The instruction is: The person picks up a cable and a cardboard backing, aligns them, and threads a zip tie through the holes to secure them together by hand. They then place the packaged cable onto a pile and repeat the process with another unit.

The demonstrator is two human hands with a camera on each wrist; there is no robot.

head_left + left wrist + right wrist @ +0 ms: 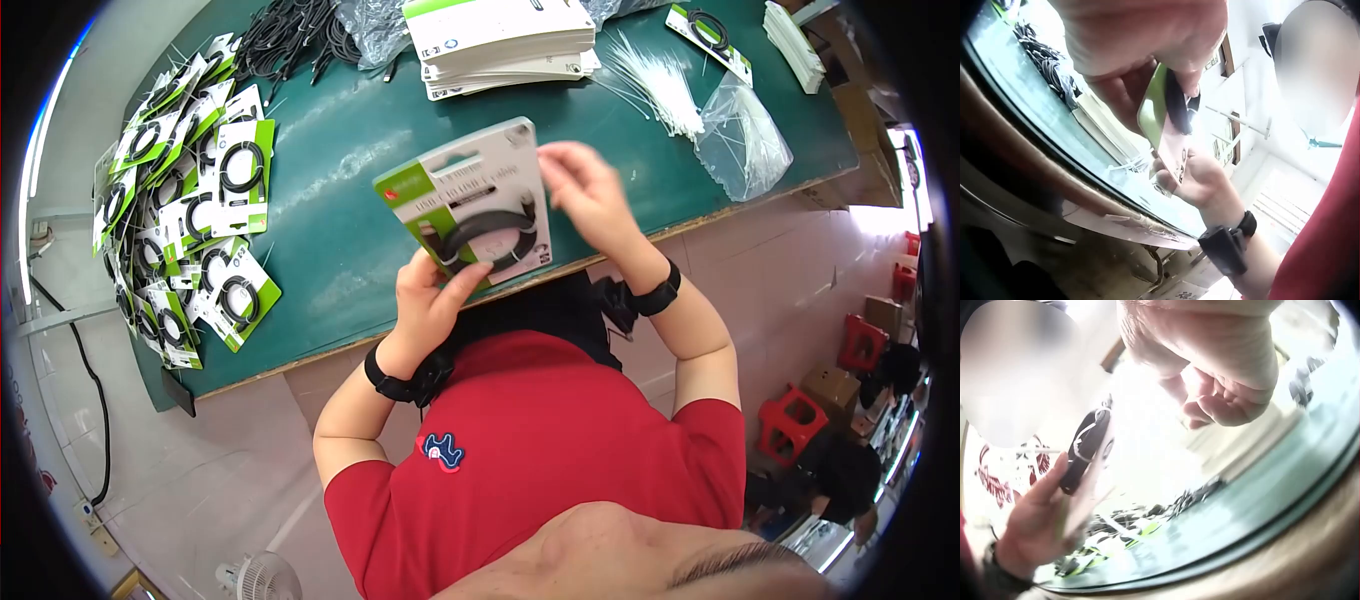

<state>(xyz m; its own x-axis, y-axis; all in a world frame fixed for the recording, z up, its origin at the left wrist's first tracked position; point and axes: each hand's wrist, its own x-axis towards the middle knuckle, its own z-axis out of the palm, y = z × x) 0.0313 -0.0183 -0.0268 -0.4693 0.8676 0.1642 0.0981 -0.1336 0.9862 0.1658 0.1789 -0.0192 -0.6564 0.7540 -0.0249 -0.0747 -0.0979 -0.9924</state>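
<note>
Our left grip (424,312) pinches the green-and-white cardboard card (500,152), best held steady; our right grip (598,208), we cannot tell.

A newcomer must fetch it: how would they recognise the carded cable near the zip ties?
On the green table, find the white zip ties. Beyond them, one carded black cable lies alone, unlike the heaped ones on the left.

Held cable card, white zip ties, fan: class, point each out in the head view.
Held cable card (468,198), head view: printed front.
White zip ties (658,88), head view: bunch's middle.
Fan (268,578), head view: round grille.
</note>
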